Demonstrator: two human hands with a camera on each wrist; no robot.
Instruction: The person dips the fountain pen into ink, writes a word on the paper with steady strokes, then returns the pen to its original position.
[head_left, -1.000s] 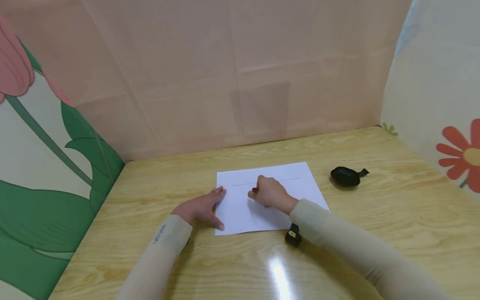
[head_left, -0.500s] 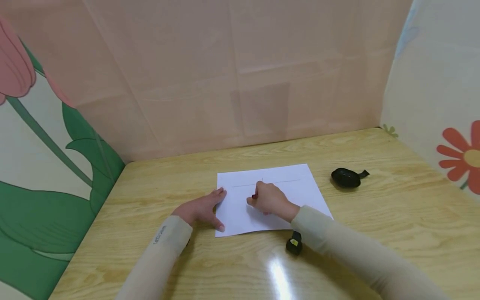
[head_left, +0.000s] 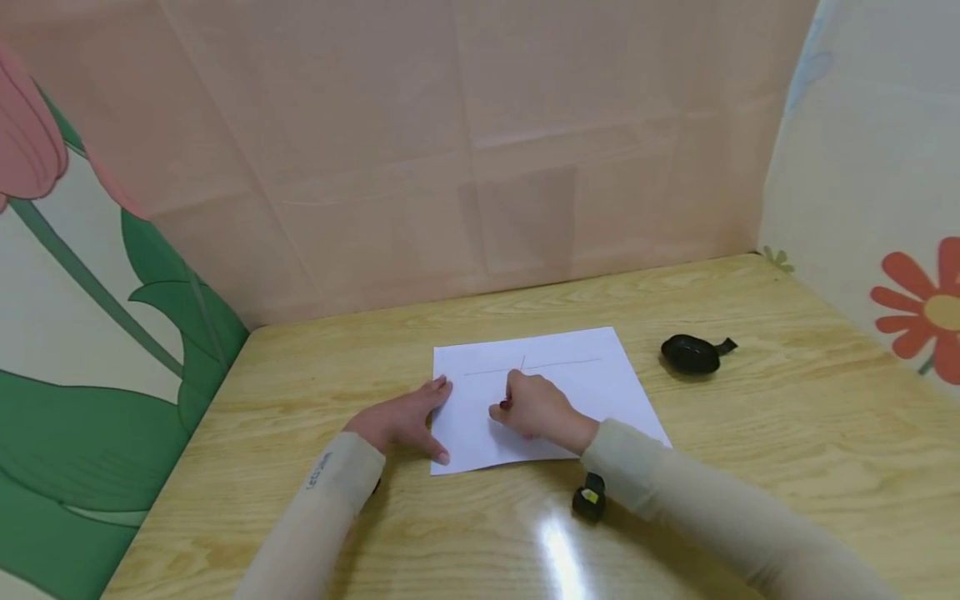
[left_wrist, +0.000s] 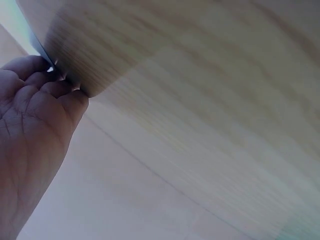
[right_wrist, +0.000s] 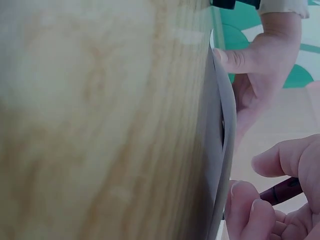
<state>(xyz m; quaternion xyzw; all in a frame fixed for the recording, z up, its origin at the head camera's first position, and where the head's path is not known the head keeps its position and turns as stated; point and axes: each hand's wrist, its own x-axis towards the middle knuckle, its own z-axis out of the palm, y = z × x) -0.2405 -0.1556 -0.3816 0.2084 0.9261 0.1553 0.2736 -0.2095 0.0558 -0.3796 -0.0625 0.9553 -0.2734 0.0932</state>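
A white sheet of paper (head_left: 577, 379) lies on the wooden table (head_left: 750, 467). A thin horizontal line runs near its far edge, crossed by a short vertical stroke. My right hand (head_left: 528, 406) rests on the sheet and pinches a dark red pencil (head_left: 507, 404); its shaft also shows in the right wrist view as the pencil (right_wrist: 285, 190). My left hand (head_left: 405, 419) lies flat with straight fingers on the sheet's left edge; the left wrist view shows that hand (left_wrist: 35, 115) pressed to the table.
A black object with a short tail (head_left: 693, 353) lies on the table to the right of the paper. Pink panels close off the back, and flower-patterned walls (head_left: 90, 333) stand at both sides.
My right hand has slid towards me down the paper, leaving a short vertical stroke across the horizontal line. The left hand has stayed put.
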